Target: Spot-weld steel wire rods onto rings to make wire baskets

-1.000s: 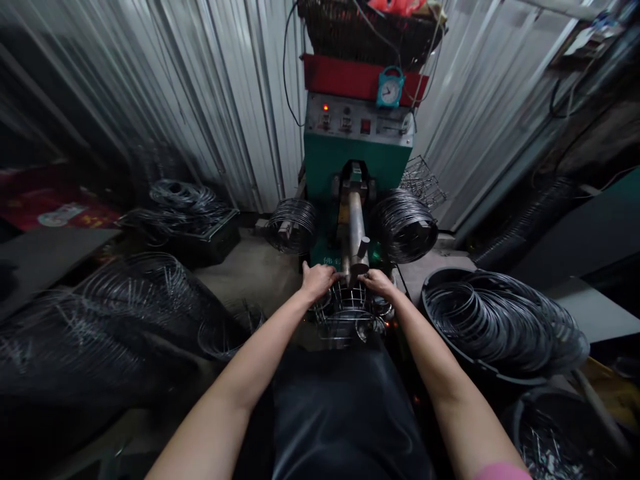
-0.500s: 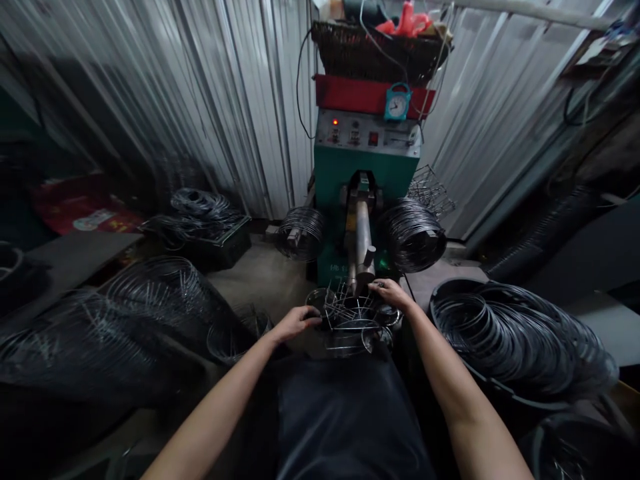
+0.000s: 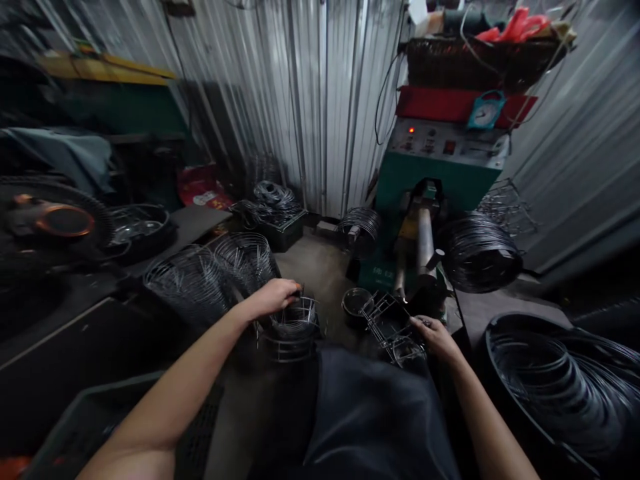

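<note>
Low on my left side, my left hand [image 3: 280,295] has its fingers curled at the upper edge of a round wire basket [image 3: 295,337], which sits among similar wire pieces; the exact grip is blurred. My right hand [image 3: 434,335] is closed in a pinch beside a wire grid frame [image 3: 385,330], under the rod-like arms of a green welding machine [image 3: 425,240]. What sits between those right fingertips is too small to make out. A small bright spot shows at the machine's lower tip. A round dark dish [image 3: 357,301] stands left of the grid frame.
Wire coils [image 3: 483,253] hang at the machine's sides. A large tub of wire rings [image 3: 550,380] stands at right. Stacked wire baskets [image 3: 190,280], a fan [image 3: 60,220] and a dark crate [image 3: 145,387] are at left. A corrugated metal wall [image 3: 320,100] rises behind.
The view has turned left. My left hand has moved away from the machine to the round wire basket at left. My right hand stays near the machine's tip, slightly lower.
</note>
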`<state>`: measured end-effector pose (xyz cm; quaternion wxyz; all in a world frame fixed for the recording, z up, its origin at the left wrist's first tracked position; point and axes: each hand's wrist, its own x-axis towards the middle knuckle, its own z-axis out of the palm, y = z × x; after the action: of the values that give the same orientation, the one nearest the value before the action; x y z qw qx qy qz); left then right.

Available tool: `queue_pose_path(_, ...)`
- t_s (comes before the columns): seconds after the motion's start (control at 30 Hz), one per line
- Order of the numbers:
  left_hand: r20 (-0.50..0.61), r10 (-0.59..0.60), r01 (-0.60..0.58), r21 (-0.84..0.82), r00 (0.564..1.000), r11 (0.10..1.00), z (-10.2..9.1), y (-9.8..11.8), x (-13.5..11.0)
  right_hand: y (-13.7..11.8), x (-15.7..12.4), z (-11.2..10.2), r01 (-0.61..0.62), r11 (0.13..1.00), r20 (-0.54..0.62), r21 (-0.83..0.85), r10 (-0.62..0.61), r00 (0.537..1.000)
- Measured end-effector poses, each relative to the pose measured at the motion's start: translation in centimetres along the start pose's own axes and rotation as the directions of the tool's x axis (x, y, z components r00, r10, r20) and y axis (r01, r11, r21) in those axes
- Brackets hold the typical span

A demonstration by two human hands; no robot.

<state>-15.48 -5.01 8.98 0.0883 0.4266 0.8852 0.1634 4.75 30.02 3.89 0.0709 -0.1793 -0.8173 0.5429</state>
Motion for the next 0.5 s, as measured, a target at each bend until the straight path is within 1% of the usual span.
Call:
queue_pose_path(0.03,-0.039,-0.074,0.075,0.045,0.997,0.996,0.2,-1.1,-0.2,-0.3,-0.4,0.6,0.013,1.000,0.004,-0.008,-0.013,1.000)
queue_pose_path(0.1,-0.115,-0.179,0.189,0.084,0.977,0.978,1.4,-2.8,-0.5,-0.6,-1.2,1.6,0.032,0.999,0.000,-0.018,-0.032,1.000)
queue_pose_path(0.17,-0.160,-0.249,0.265,0.087,0.955,0.960,3.7,-3.8,-0.7,-0.6,-1.9,2.4,0.048,0.999,-0.016,-0.016,-0.049,0.999)
queue_pose_path(0.23,-0.175,-0.313,0.330,0.080,0.934,0.941,6.8,-4.3,-0.8,-0.5,-2.5,2.9,0.056,0.998,-0.026,-0.012,-0.056,0.998)
queue_pose_path(0.33,-0.120,-0.375,0.382,0.041,0.919,0.923,11.7,-4.9,-0.5,-0.4,-3.7,3.4,0.034,0.999,-0.022,-0.033,-0.034,0.999)
queue_pose_path(0.4,-0.073,-0.405,0.406,-0.003,0.911,0.914,14.3,-5.3,0.0,-0.8,-4.8,3.5,0.028,0.997,-0.007,-0.068,-0.028,1.000)
queue_pose_path(0.47,-0.035,-0.425,0.422,-0.064,0.904,0.904,15.9,-5.8,0.4,-1.7,-6.2,3.2,0.030,0.995,0.025,-0.094,-0.027,0.999)
queue_pose_path(0.5,-0.017,-0.433,0.429,-0.100,0.901,0.898,16.3,-6.1,0.6,-2.2,-6.9,2.9,0.024,0.995,0.044,-0.095,-0.020,0.999)
